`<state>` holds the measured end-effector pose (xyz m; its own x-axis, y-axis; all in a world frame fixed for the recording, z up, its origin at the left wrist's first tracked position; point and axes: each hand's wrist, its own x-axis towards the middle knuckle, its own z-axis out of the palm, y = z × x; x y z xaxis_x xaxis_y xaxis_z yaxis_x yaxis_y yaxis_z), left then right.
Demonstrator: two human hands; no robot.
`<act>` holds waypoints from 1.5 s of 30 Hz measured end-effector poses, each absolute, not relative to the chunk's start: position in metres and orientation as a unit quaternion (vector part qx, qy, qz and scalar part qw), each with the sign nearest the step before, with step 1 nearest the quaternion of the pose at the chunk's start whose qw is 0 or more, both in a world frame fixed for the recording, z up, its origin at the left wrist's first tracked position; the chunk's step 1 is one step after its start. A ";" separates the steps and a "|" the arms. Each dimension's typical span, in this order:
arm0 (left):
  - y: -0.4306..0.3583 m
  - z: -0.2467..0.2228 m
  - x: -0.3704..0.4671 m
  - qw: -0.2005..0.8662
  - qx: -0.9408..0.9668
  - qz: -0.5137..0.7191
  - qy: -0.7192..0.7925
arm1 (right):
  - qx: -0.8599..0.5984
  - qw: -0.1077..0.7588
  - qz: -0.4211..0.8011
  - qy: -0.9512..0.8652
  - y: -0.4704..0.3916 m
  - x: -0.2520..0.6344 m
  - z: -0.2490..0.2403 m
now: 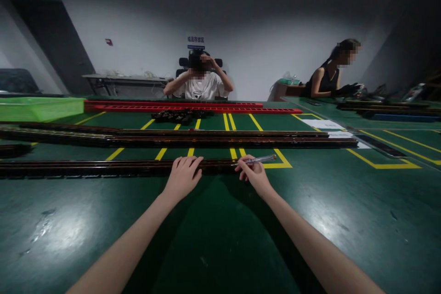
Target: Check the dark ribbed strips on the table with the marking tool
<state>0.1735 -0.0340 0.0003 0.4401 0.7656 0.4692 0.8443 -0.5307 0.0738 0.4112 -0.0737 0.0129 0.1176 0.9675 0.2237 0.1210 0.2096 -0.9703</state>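
Long dark strips [103, 169] lie side by side across the green table [213, 239], reaching from the left edge to the middle. My left hand [184, 175] rests on them near their right part, its fingers spread and lying over the top. At their right end, my right hand [252, 172] grips a clear screwdriver-like tool [263, 159] between closed fingers. The tool's thicker end points right and its thin tip is at the strips, partly hidden by the fingers.
Behind lie longer dark strips [206, 140], red slotted rails [206, 108], a dark pile [182, 115] and a green tray [41, 109]. White papers [322, 124] and a flat dark device [381, 145] lie right. One person [203, 85] sits opposite, another [325, 80] at back right.
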 end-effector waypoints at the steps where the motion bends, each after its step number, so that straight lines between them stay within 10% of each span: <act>1: -0.034 0.000 0.173 0.086 -0.844 -0.233 -0.476 | -0.501 0.555 0.381 -0.543 -0.073 0.412 0.013; 45: -0.033 0.000 0.175 0.069 -0.838 -0.240 -0.485 | -0.491 0.562 0.353 -0.564 -0.072 0.419 0.007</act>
<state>0.1754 -0.0334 -0.0001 0.4150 0.7795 0.4693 0.8456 -0.5208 0.1172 0.4191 -0.0719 0.0071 0.1145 0.9511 0.2869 0.1560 0.2680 -0.9507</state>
